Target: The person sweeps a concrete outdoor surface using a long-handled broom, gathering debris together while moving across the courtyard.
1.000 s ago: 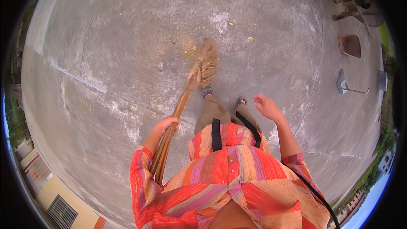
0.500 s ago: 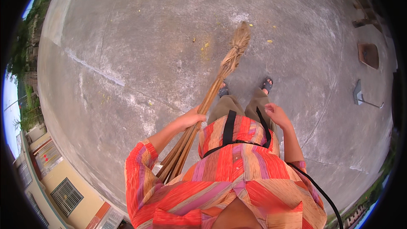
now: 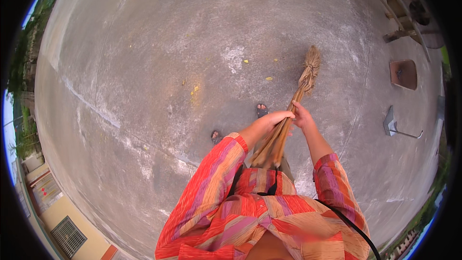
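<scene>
A straw broom (image 3: 284, 132) with several long stalks as its handle slants in front of my body. Its bound, brushy end (image 3: 312, 63) points away from me, tilted to the right, and the stalk ends reach back near my waist. My left hand (image 3: 279, 117) is closed round the stalks at about mid-length. Just beyond it, on the right side of the stalks, my right hand (image 3: 302, 115) also grips the broom, its thumb lying toward the brushy end. The fingers of both hands are partly hidden.
Yellow leaves (image 3: 194, 89) dot the concrete ground (image 3: 159, 58). On the right lie a brown scoop-like pan (image 3: 404, 74) and a grey long-handled dustpan (image 3: 391, 123). A wooden frame (image 3: 402, 29) stands at the far right. A building with a barred window (image 3: 69, 236) is at the lower left.
The broom has swung rightward in my left hand. My right hand, free before, has come to the broom's handle. My feet appear farther left, and the ground view has shifted.
</scene>
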{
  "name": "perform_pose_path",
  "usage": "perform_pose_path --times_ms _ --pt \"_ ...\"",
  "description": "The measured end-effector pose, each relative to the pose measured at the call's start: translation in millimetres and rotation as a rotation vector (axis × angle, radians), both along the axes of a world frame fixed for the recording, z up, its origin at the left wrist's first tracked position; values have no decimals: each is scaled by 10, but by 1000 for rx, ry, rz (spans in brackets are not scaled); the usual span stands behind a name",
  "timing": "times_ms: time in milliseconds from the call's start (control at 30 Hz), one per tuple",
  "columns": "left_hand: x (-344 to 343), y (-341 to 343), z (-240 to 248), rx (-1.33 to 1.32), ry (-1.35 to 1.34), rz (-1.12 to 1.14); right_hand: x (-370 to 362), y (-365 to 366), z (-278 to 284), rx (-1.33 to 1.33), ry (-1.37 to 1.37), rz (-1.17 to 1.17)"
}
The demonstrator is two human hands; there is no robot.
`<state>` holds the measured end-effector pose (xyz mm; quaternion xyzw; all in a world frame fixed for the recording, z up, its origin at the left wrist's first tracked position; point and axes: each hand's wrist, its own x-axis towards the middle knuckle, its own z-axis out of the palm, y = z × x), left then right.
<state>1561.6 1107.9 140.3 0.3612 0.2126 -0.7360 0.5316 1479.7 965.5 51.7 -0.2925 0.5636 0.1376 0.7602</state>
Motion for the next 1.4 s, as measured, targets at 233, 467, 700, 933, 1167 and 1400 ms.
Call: perform_pose_path --times_ms 233,467,700,933,1167,1400 --pt "162 22 -344 -104 219 151 460 -55 -633 109 107 -205" --pt "-292 1912 327 165 228 508 546 2110 -269 -168 201 286" --pt "-677 3043 1340 456 92 653 447 3683 458 187 42 520" --pt "-649 3115 1740 381 36 638 576 3599 1061 72 -56 482" --pt "150 1889 869 103 7 447 1234 1949 630 -131 -97 97" --pt "1202 -354 103 -136 170 382 1937 -671 -50 -114 -100 -44"
